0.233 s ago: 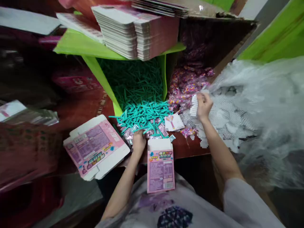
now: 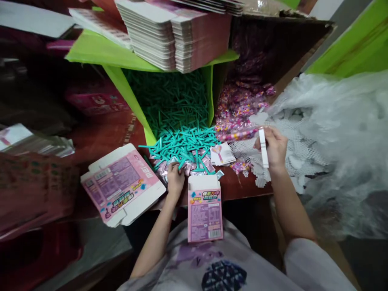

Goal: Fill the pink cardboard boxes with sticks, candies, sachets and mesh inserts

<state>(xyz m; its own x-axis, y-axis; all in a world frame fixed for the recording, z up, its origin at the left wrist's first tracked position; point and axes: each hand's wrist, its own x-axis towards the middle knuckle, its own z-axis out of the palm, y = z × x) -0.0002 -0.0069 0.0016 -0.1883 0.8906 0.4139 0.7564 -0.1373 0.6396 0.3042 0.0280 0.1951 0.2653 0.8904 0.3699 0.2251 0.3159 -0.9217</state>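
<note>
My right hand [image 2: 276, 148] grips white plastic pegboard pieces [image 2: 263, 148], seen nearly edge-on, above a heap of white mesh-like pieces [image 2: 298, 139]. At the near edge of the teal stick pile, my left hand [image 2: 175, 182] has its fingers curled in among small pinkish foil sachets [image 2: 162, 169]; what they hold, if anything, is hidden. Teal plastic sticks [image 2: 182, 141] spill from a green-edged bin. An upright pink box [image 2: 205, 214] with its top flap raised stands between my forearms, against my shirt. Folded printed leaflets [image 2: 222, 154] lie between the sticks and the white heap.
Flattened pink cartons [image 2: 123, 186] lie at left on the red-brown table. Stacked cartons [image 2: 151, 34] sit on the green bin [image 2: 91, 50]. Bags of colourful beads [image 2: 239, 107] fill an open cardboard box behind. Clear plastic sheeting [image 2: 348, 153] bulges at right.
My right hand has moved right and slightly down, turning the white pieces from face-on to edge-on. My left hand has shifted slightly, still among the sachets.
</note>
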